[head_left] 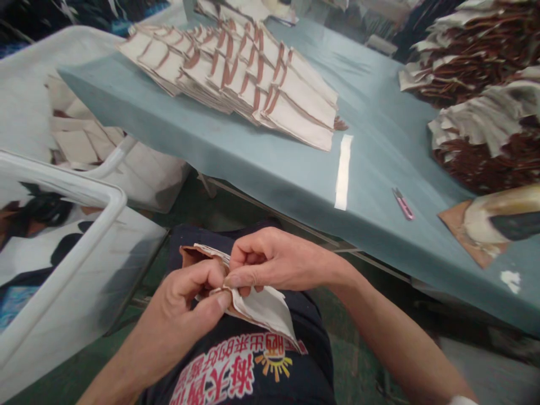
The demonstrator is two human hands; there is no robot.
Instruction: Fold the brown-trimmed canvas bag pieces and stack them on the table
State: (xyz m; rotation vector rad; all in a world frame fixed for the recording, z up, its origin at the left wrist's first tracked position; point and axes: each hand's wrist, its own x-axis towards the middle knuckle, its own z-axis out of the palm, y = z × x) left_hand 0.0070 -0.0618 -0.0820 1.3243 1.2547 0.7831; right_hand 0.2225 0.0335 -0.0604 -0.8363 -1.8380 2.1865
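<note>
Over my lap, my left hand (189, 301) and my right hand (270, 261) meet on a folded cream fabric piece (268, 312) with brown edges. Thumb and fingers of the left hand pinch its middle, with the fabric bunched there. The right hand's thumb and fingers press together on the same spot, touching the left fingertips. One end of the piece sticks out to the upper left, showing its brown side; the other lies toward the lower right. The fingers hide its middle. Beneath it is a dark apron (253, 365) with printed characters and a sun.
A blue-covered table (261, 152) bears overlapping cream pieces (236, 67), a white strip (343, 171), pink thread snips (404, 203) and a glue-smeared brown board (476, 236) with a pale container (481, 222). Brown-and-cream piles (485, 129) stand right. White bins (122, 236) flank my left.
</note>
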